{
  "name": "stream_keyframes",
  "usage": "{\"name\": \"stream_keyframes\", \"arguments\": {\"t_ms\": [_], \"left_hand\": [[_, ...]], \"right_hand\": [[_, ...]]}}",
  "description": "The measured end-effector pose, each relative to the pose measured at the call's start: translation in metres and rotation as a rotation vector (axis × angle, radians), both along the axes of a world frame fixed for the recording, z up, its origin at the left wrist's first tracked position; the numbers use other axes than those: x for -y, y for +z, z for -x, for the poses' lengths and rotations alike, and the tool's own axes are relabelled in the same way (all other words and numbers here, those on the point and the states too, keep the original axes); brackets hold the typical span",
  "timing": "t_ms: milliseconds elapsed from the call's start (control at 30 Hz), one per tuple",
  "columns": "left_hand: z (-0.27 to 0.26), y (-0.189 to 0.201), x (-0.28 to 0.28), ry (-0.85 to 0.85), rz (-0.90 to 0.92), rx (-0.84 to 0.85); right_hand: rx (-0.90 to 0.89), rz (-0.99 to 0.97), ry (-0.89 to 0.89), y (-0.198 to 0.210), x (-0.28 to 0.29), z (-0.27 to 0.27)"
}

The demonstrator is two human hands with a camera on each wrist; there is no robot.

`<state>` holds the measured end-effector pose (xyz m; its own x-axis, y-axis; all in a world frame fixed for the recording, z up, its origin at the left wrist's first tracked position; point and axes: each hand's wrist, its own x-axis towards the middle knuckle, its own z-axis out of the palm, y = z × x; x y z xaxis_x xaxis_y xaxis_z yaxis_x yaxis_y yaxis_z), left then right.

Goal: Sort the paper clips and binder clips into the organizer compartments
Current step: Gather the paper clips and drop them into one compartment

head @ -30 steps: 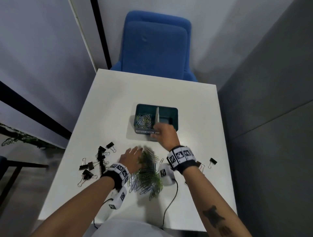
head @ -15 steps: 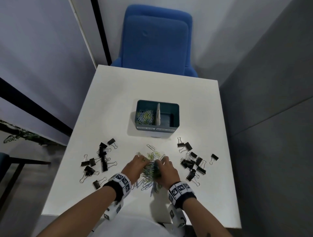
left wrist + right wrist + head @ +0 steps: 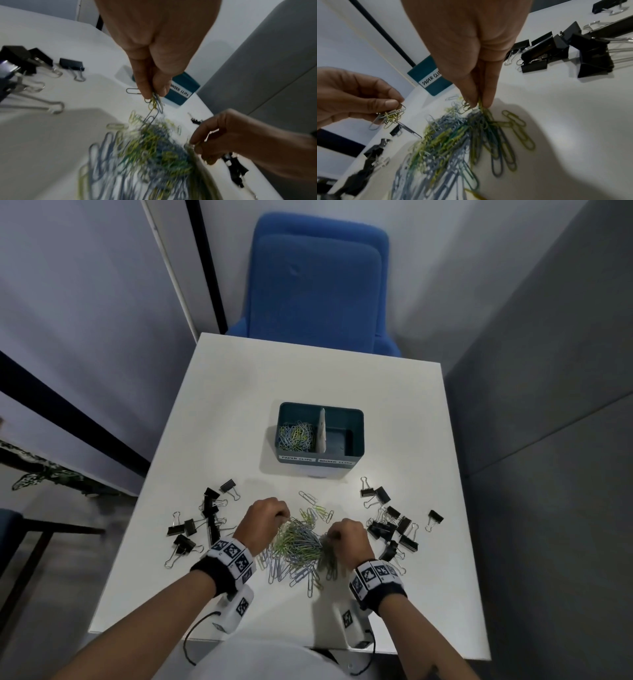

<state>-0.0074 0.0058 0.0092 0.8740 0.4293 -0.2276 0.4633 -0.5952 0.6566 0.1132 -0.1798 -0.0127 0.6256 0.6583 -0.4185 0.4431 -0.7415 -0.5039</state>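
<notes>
A heap of green, grey and blue paper clips (image 3: pixel 297 546) lies on the white table (image 3: pixel 239 412) between my hands. My left hand (image 3: pixel 263 520) pinches a small bunch of paper clips (image 3: pixel 155 102) at the heap's left edge. My right hand (image 3: pixel 346 542) pinches a tangled strand of clips (image 3: pixel 479 108) at the heap's right edge. The teal organizer (image 3: pixel 354 455) stands beyond, with paper clips (image 3: pixel 296 436) in its left compartment; its right compartment, labelled binder clips, looks empty. Black binder clips lie in two groups, left (image 3: pixel 202 518) and right (image 3: pixel 392 525).
A blue chair (image 3: pixel 318 285) stands against the table's far edge. Grey walls close in on both sides. The wrist cameras' cables hang over the table's near edge. A lone binder clip (image 3: pixel 434 518) lies near the right edge.
My right hand came back from the organizer to the heap. Both hands now pinch bunches of paper clips, lifting them a little off the heap.
</notes>
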Motion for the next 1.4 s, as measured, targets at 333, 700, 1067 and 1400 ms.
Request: {"name": "stream_keyframes", "arguments": {"t_ms": [333,700,1067,1400], "left_hand": [[-0.084,0.099,-0.052,0.096,-0.024,0.299],[-0.099,0.068,-0.082,0.179,-0.055,0.190],[0.030,-0.008,-0.021,-0.001,-0.026,-0.144],[0.065,-0.033,0.015,-0.297,-0.264,-0.536]], "right_hand": [[0.064,-0.159,0.004,0.044,0.006,-0.011],[0.194,-0.338,0.053,0.113,-0.086,-0.060],[0.209,-0.224,0.024,0.113,-0.140,-0.086],[0.055,0.274,0.325,0.024,-0.013,-0.017]]}}
